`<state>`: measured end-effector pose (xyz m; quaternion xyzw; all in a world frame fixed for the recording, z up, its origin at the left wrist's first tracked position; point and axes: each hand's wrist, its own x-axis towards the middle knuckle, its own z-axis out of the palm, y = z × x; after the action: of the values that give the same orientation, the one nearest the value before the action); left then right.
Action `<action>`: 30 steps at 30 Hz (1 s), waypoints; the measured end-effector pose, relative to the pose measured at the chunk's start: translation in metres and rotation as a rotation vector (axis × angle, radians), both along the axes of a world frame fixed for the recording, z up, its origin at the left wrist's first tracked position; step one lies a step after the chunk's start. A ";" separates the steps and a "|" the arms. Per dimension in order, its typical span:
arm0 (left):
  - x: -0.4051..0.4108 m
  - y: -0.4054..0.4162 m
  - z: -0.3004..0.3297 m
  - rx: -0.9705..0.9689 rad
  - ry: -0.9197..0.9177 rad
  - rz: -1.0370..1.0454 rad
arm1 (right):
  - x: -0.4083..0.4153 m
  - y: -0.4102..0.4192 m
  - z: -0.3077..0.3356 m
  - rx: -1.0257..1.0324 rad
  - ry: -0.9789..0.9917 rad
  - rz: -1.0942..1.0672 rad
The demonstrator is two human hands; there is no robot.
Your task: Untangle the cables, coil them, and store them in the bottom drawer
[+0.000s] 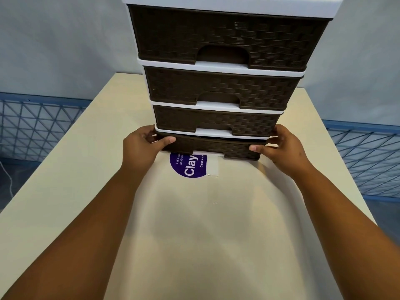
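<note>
Fingers on both your hands are curled round the ends of the bottom drawer [211,146]: left hand [141,146] grips the left corner, thumb lying across the drawer front, other fingers wrapped behind the corner; right hand [281,146] mirrors that on the right corner, thumb on the front, fingers behind the edge. Both holds look firm, nothing else in either hand.

Bottom drawer sits in the lowest slot of the drawer unit [218,68], front face standing slightly proud of the white frame, so a narrow dark gap shows along its top edge. Can't tell what's inside through that gap. No cables [216,138] clearly visible; a thin dark line at the gap may be one, can't confirm.

Three brown woven-pattern drawers above it are flush in the frame. Unit stands on a cream table [65,191]. Purple round sticker [190,165] with white lettering lies on the tabletop just in front of the drawer, partly under its handle cutout, with a white tape strip [212,166] beside it. Blue wire fencing [32,126] runs behind the table on both sides.
</note>
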<state>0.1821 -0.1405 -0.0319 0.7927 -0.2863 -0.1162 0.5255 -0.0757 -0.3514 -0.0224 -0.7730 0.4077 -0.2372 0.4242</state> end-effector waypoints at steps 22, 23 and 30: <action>-0.010 0.002 0.000 0.043 -0.013 0.027 | 0.006 0.017 -0.006 0.014 -0.089 -0.113; -0.011 0.003 0.002 0.078 -0.034 0.004 | 0.006 0.020 -0.006 0.020 -0.096 -0.118; -0.019 0.022 0.026 0.219 -0.185 0.020 | -0.010 0.039 0.010 -0.037 0.071 -0.286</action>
<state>0.1634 -0.1185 -0.0057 0.8555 -0.3110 -0.0678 0.4084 -0.0856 -0.3124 -0.0122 -0.7226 0.5242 -0.2751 0.3570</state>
